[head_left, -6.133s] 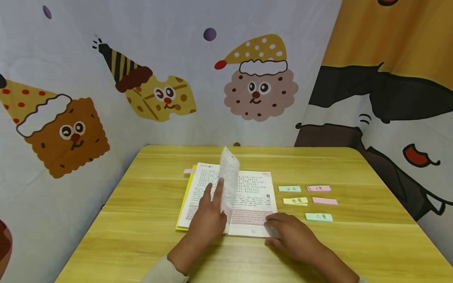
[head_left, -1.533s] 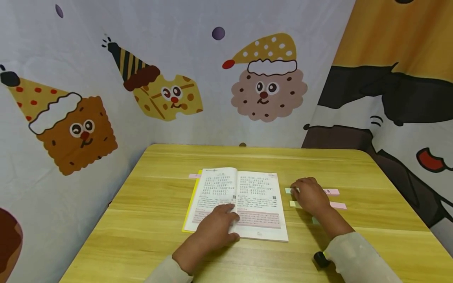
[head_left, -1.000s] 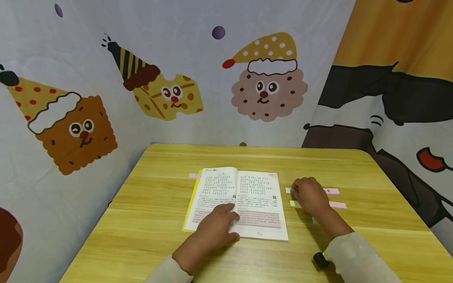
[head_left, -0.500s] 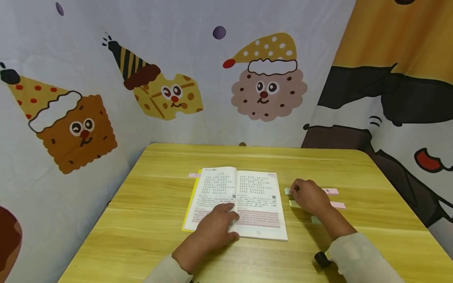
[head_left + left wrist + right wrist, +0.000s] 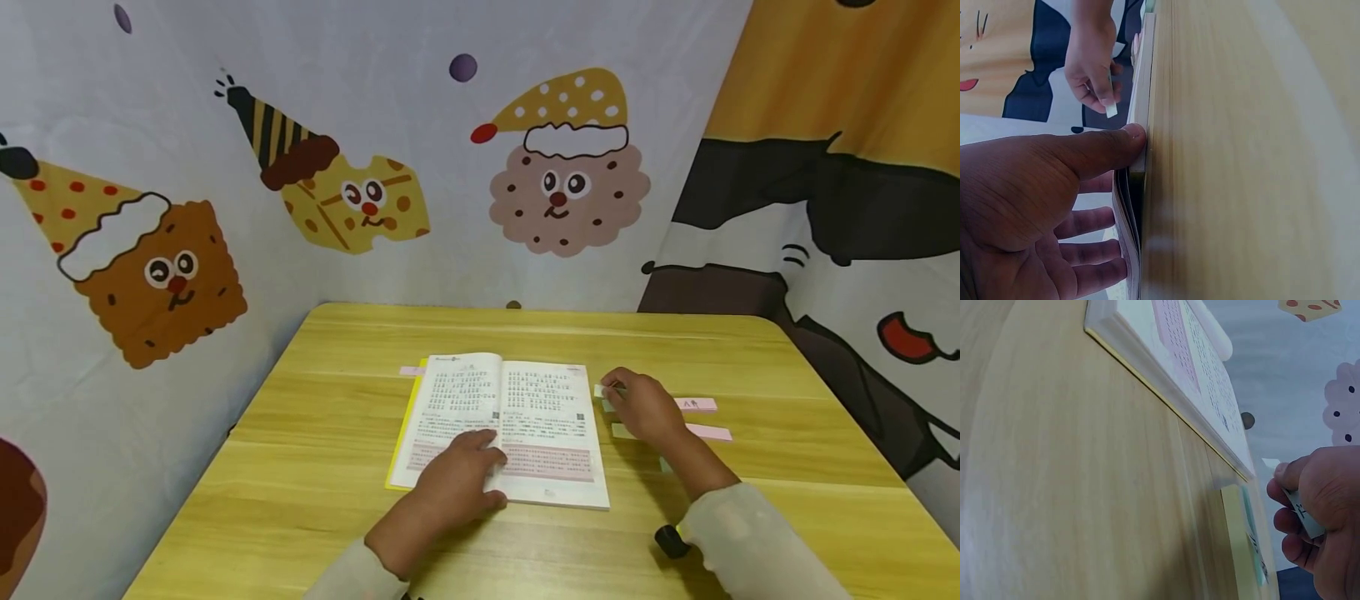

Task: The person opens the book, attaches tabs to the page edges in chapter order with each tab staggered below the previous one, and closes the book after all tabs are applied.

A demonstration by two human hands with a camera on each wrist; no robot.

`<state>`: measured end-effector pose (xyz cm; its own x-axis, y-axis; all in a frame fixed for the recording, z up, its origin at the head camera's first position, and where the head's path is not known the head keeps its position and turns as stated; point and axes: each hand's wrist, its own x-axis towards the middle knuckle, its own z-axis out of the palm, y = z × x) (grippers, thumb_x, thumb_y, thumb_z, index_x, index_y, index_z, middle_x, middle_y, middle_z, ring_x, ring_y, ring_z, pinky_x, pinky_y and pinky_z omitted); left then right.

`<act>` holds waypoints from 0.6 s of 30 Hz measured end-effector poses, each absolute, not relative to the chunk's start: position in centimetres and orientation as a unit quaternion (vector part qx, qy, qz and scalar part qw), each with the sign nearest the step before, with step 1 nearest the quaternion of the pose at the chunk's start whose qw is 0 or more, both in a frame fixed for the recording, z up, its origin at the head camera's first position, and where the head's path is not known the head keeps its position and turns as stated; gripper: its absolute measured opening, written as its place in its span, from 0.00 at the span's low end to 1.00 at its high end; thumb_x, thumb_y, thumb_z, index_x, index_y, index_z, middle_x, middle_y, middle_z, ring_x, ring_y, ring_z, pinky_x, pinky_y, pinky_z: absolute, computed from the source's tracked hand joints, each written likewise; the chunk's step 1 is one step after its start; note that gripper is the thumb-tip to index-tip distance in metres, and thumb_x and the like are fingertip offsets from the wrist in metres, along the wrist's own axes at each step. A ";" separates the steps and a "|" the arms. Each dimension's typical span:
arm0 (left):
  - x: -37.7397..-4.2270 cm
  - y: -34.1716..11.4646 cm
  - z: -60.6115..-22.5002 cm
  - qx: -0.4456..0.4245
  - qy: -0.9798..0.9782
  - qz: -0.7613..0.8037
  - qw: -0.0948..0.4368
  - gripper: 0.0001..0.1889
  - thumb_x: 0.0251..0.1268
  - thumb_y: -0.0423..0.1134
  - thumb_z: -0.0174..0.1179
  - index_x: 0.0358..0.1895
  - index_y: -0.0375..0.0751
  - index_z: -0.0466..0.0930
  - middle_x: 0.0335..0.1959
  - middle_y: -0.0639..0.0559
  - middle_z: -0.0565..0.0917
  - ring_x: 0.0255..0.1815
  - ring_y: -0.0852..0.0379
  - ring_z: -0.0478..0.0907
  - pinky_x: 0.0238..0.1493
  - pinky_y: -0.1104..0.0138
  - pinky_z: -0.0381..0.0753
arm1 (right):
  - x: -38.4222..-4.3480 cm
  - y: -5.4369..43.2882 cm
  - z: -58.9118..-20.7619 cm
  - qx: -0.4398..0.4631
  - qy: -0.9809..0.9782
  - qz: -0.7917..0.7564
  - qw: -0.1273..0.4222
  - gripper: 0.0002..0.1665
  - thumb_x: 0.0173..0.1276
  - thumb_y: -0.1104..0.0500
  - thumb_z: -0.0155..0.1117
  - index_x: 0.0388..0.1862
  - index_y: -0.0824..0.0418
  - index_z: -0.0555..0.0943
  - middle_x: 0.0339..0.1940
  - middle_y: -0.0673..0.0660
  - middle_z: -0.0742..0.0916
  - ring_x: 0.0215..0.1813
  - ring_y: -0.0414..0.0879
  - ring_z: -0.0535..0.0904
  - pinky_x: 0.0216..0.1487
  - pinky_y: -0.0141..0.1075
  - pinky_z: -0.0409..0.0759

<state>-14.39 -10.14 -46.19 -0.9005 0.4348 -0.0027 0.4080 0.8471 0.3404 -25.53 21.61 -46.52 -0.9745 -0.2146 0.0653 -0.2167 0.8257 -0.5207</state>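
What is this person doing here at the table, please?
A person has an open book on the wooden table. The left hand rests on its lower pages near the middle. The right hand pinches a pale green slip in the air, above a green pad to the right of the book. Two pink pads, a yellow pad and another green pad lie nearby. A pink tab sticks out from the book's left side.

A study corner: open book [image 5: 546, 433], wooden table [image 5: 285, 467], cartoon-printed cloth walls [image 5: 442, 279].
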 end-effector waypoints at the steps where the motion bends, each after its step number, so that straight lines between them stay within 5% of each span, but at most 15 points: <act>1: -14.4 -10.1 -46.2 0.219 0.960 0.168 0.040 0.25 0.55 0.51 0.77 0.56 0.48 0.86 0.70 0.45 0.75 0.73 0.46 0.69 0.67 0.57 0.73 | -25.6 21.5 -46.6 0.113 -0.954 0.276 0.002 0.14 0.80 0.56 0.58 0.57 0.61 0.81 0.53 0.62 0.87 0.37 0.46 0.83 0.32 0.41 0.77; 18: -14.4 -10.0 -45.9 0.214 0.961 0.166 0.048 0.26 0.55 0.52 0.78 0.56 0.48 0.86 0.70 0.46 0.75 0.73 0.46 0.69 0.68 0.57 0.72 | -27.1 20.0 -47.9 0.103 -0.947 0.305 -0.001 0.12 0.79 0.57 0.60 0.55 0.61 0.82 0.52 0.59 0.88 0.33 0.44 0.81 0.38 0.44 0.78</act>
<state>-14.35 -9.98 -45.94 -0.9039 0.4273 -0.0205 0.3957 0.8533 0.3395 -27.08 20.03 -47.85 -0.9789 -0.1951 0.0612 -0.1941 0.7928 -0.5778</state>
